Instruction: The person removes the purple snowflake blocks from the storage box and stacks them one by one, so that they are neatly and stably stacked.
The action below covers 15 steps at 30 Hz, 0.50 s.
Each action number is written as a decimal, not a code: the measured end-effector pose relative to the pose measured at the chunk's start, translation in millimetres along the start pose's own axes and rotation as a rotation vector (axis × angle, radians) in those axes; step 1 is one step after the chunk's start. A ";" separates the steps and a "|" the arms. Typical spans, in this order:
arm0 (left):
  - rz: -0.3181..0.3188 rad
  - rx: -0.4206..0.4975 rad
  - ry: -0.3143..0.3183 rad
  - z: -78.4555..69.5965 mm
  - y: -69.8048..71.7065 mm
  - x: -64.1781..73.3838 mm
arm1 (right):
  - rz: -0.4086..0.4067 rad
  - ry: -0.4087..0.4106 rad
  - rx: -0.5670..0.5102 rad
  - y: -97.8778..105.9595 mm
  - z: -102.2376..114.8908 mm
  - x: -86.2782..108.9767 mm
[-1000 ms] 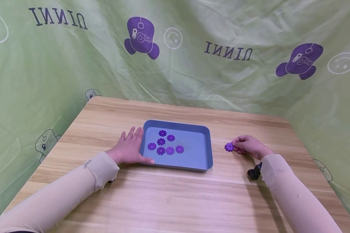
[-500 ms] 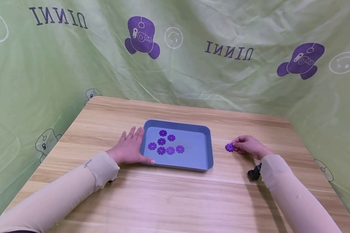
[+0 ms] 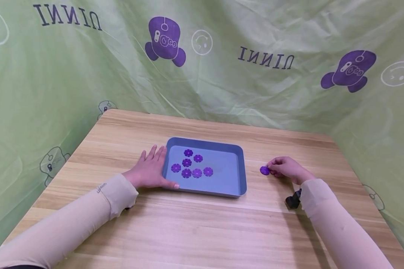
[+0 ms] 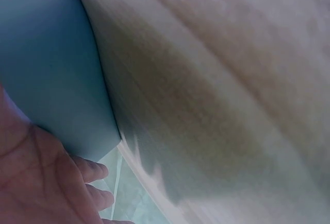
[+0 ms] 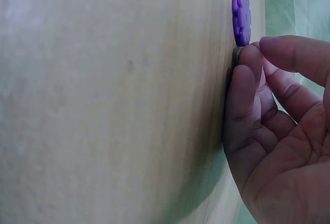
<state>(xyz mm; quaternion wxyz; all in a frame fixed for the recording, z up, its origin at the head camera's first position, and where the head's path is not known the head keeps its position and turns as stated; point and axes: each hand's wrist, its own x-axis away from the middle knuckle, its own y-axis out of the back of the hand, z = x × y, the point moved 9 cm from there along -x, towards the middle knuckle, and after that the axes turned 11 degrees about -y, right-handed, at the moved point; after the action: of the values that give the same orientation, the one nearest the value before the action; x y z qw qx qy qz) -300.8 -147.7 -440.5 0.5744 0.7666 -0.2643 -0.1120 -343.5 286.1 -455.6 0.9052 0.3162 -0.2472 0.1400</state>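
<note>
My left hand [image 3: 149,170] lies spread along the left side of a blue-grey tray [image 3: 225,188], its thumb along the front edge. In the left wrist view, the fingers of that hand show beside the tray's outer wall [image 4: 56,64]. Several purple notched discs [image 3: 186,173] lie flat in the left and middle of the tray. To the right of the tray, my right hand [image 3: 287,168] pinches at the edge of a purple notched disc [image 3: 264,170], low at the table. In the right wrist view this disc [image 5: 241,18] appears two layers thick, with thumb and finger tips at its near edge.
The wooden table [image 3: 202,228] reaches back to a green printed curtain [image 3: 208,82] that hangs on the back and sides. A black wrist device [image 3: 293,201] sits below the right sleeve, close over the table.
The right fingers stay at the same place. The two purple discs there, offset one over the other before, now overlap into one outline. The left hand and tray stay put; the view tilts slightly.
</note>
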 end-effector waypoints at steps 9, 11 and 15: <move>0.000 -0.006 0.003 0.2 1.4 -1.7 | -0.028 -0.009 0.022 1.1 -0.7 -2.4; -0.005 -0.003 0.000 -0.4 1.3 -1.4 | -0.026 -0.009 0.023 1.0 -0.6 -2.3; -0.010 0.001 0.000 -1.2 0.7 -0.3 | -0.012 -0.002 0.008 0.7 1.2 -1.2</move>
<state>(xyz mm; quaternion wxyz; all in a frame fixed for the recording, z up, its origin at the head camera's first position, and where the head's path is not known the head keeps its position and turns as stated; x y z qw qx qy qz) -300.7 -146.7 -439.5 0.5736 0.7681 -0.2604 -0.1150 -345.2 285.7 -455.1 0.9045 0.3212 -0.2458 0.1351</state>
